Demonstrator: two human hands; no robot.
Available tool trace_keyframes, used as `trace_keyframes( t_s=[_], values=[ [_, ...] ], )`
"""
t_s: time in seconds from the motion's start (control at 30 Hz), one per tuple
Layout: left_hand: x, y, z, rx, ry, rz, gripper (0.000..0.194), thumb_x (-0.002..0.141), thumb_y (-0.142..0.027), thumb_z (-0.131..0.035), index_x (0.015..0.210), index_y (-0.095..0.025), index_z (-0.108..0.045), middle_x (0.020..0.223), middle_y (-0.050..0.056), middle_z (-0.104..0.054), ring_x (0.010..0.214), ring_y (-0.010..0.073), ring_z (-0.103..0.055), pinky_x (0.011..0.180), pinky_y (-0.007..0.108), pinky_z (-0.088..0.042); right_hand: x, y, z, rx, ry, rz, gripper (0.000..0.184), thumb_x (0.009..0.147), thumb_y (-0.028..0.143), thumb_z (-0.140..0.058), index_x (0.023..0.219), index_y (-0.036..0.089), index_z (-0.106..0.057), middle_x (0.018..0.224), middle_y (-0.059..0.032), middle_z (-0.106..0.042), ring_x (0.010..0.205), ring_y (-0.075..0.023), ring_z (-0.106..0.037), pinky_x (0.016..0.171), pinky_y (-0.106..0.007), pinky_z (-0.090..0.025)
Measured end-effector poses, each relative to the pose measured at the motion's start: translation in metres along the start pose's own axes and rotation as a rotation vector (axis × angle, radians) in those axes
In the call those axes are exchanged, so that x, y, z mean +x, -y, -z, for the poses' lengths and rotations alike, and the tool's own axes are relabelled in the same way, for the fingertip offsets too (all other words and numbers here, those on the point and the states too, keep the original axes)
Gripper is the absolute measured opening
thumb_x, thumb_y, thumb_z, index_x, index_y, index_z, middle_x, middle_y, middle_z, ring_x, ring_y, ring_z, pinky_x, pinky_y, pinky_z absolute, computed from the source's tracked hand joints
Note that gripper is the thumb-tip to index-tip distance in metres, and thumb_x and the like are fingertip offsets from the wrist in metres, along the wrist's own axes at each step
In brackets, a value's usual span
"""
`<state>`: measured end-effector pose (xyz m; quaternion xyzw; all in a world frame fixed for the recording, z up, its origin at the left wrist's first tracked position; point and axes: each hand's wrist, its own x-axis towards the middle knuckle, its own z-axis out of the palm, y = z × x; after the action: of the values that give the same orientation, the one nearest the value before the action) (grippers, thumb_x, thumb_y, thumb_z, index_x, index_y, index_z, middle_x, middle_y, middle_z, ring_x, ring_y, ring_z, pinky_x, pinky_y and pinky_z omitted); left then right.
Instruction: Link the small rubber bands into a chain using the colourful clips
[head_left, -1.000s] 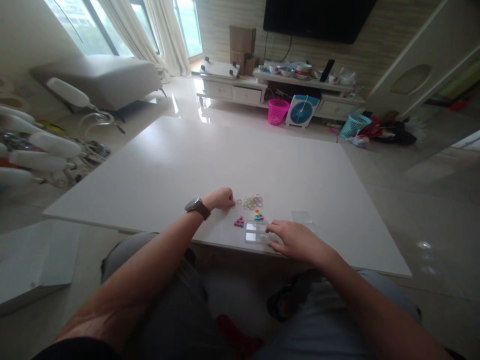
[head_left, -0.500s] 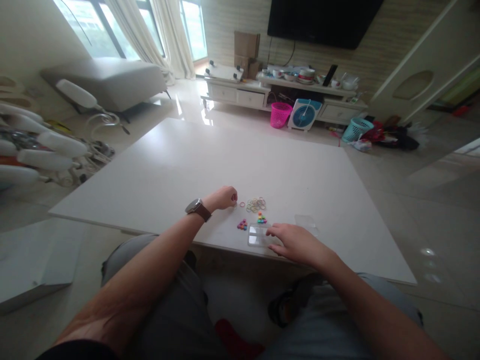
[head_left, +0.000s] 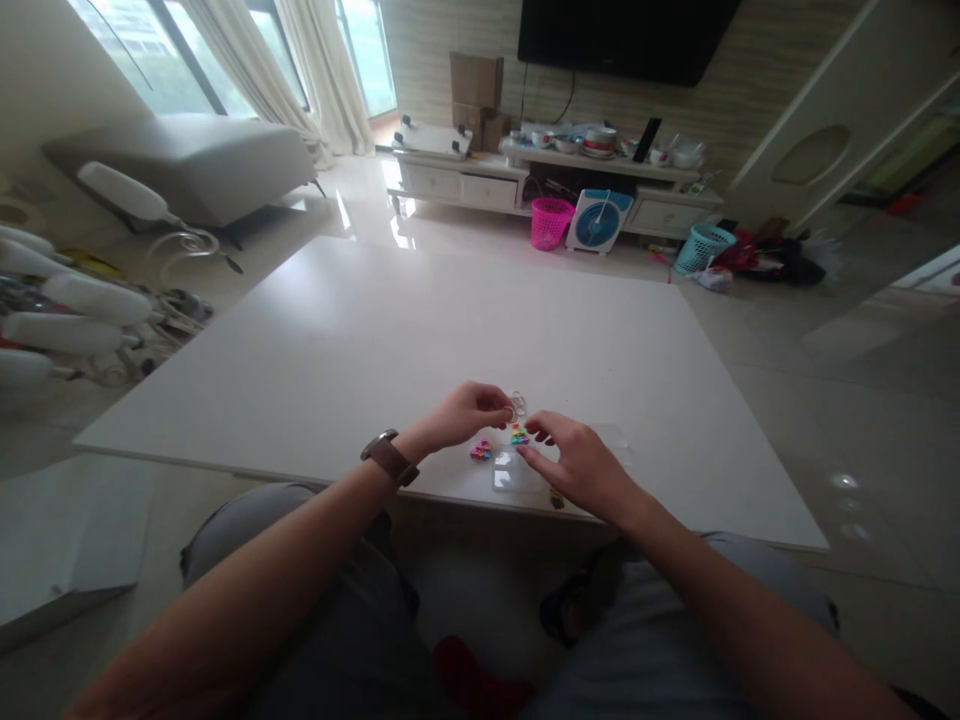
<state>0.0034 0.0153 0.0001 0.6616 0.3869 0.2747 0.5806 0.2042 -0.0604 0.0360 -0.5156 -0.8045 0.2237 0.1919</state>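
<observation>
My left hand (head_left: 484, 406), with a brown-strapped watch on its wrist, is at the pile of thin pale rubber bands (head_left: 519, 402). Its thumb and fingers are closed on some of the bands. Opposite it, my right hand (head_left: 577, 458) hovers with thumb and fingers apart and nothing visible between them. Below its fingertips lies a small heap of green, yellow and orange pieces (head_left: 519, 435). A purple, pink and orange heap (head_left: 481, 451) sits to the left. The clear compartment box (head_left: 510, 472) is partly covered by my right hand.
A clear lid (head_left: 613, 440) lies right of my right hand on the white table (head_left: 465, 310). Small dark-yellow pieces (head_left: 556, 497) sit by the table's front edge. Beyond stand a pink basket (head_left: 550, 222), a blue fan (head_left: 600, 220) and a low cabinet (head_left: 491, 190).
My left hand has moved right to the rubber bands and closed on some. My right hand has shifted up off the box, uncovering dark-yellow pieces near the edge.
</observation>
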Motion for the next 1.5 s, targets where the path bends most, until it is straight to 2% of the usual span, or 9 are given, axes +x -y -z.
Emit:
trace_keyframes(
  t_s=[0.1,0.23,0.37,0.53,0.7,0.87,1.07,1.3,1.5],
  values=[
    [-0.003,-0.004,-0.013,-0.112,-0.014,-0.015,0.022,0.076,-0.032,-0.072,0.083,-0.011,-0.069,0.079,0.005,-0.071,0.075,0.0138,-0.064,0.071,0.027,-0.050,0.004,0.001,0.000,0.084,-0.109,-0.032,0.015,0.090,0.035,-0.058,0.094,0.020,-0.059,0.089,-0.0037,-0.067,0.083,-0.0173,-0.062,0.076,-0.029,-0.047],
    [-0.006,-0.008,-0.022,-0.212,-0.005,-0.011,0.028,0.075,-0.037,-0.075,0.083,-0.011,-0.069,0.080,0.007,-0.072,0.076,0.0152,-0.066,0.070,0.027,-0.051,0.009,0.000,-0.001,0.212,-0.139,-0.042,0.010,0.089,0.030,-0.060,0.088,0.020,-0.059,0.080,-0.0011,-0.067,0.075,-0.0150,-0.064,0.071,-0.027,-0.049],
    [-0.008,-0.011,-0.021,-0.269,-0.044,-0.029,0.032,0.071,-0.038,-0.079,0.084,-0.011,-0.067,0.080,0.008,-0.073,0.078,0.0168,-0.069,0.071,0.027,-0.053,0.011,-0.001,-0.002,0.335,-0.179,-0.051,0.007,0.088,0.026,-0.061,0.085,0.020,-0.062,0.076,-0.0001,-0.069,0.071,-0.0140,-0.065,0.068,-0.025,-0.051],
    [-0.011,-0.013,-0.018,-0.267,-0.087,0.011,0.035,0.068,-0.041,-0.081,0.081,-0.011,-0.067,0.073,0.009,-0.074,0.074,0.0193,-0.071,0.071,0.031,-0.057,0.013,-0.007,-0.007,0.438,-0.255,-0.104,0.014,0.085,0.032,-0.066,0.083,0.018,-0.067,0.076,-0.0028,-0.071,0.070,-0.0164,-0.067,0.066,-0.027,-0.053],
    [-0.017,-0.014,-0.021,-0.371,-0.063,0.076,0.037,0.069,-0.041,-0.081,0.085,-0.009,-0.071,0.082,0.010,-0.075,0.081,0.0197,-0.072,0.082,0.034,-0.057,0.014,-0.009,-0.009,0.503,-0.295,-0.148,0.019,0.081,0.037,-0.070,0.081,0.017,-0.072,0.077,-0.0047,-0.073,0.071,-0.0182,-0.068,0.067,-0.029,-0.055],
    [-0.021,-0.021,-0.023,-0.369,-0.064,0.088,0.031,0.071,-0.037,-0.080,0.083,-0.009,-0.075,0.080,0.008,-0.074,0.079,0.0176,-0.069,0.082,0.032,-0.056,0.012,-0.006,-0.006,0.599,-0.308,-0.188,0.021,0.077,0.038,-0.074,0.084,0.018,-0.076,0.080,-0.0056,-0.076,0.075,-0.0203,-0.071,0.070,-0.030,-0.057],
    [-0.019,-0.024,-0.026,-0.490,-0.097,0.097,0.032,0.066,-0.034,-0.084,0.083,-0.010,-0.071,0.076,0.006,-0.072,0.075,0.0155,-0.068,0.080,0.032,-0.055,0.012,-0.004,-0.005,0.612,-0.312,-0.188,0.021,0.075,0.038,-0.076,0.084,0.018,-0.076,0.082,-0.0061,-0.076,0.076,-0.0212,-0.071,0.072,-0.032,-0.058],
    [-0.018,-0.019,-0.025,-0.435,-0.077,0.071,0.033,0.066,-0.035,-0.083,0.084,-0.011,-0.069,0.080,0.006,-0.073,0.078,0.0157,-0.068,0.077,0.030,-0.053,0.015,-0.008,-0.009,0.628,-0.296,-0.186,0.017,0.076,0.034,-0.075,0.081,0.018,-0.074,0.080,-0.0057,-0.076,0.076,-0.0204,-0.071,0.072,-0.031,-0.058],
    [-0.019,-0.017,-0.024,-0.403,-0.060,0.076,0.034,0.066,-0.033,-0.084,0.087,-0.013,-0.067,0.076,0.004,-0.071,0.073,0.0132,-0.066,0.068,0.025,-0.050,0.013,-0.010,-0.010,0.607,-0.254,-0.173,0.017,0.077,0.034,-0.074,0.080,0.017,-0.073,0.079,-0.0055,-0.075,0.074,-0.0192,-0.070,0.071,-0.030,-0.057]
  ],
)
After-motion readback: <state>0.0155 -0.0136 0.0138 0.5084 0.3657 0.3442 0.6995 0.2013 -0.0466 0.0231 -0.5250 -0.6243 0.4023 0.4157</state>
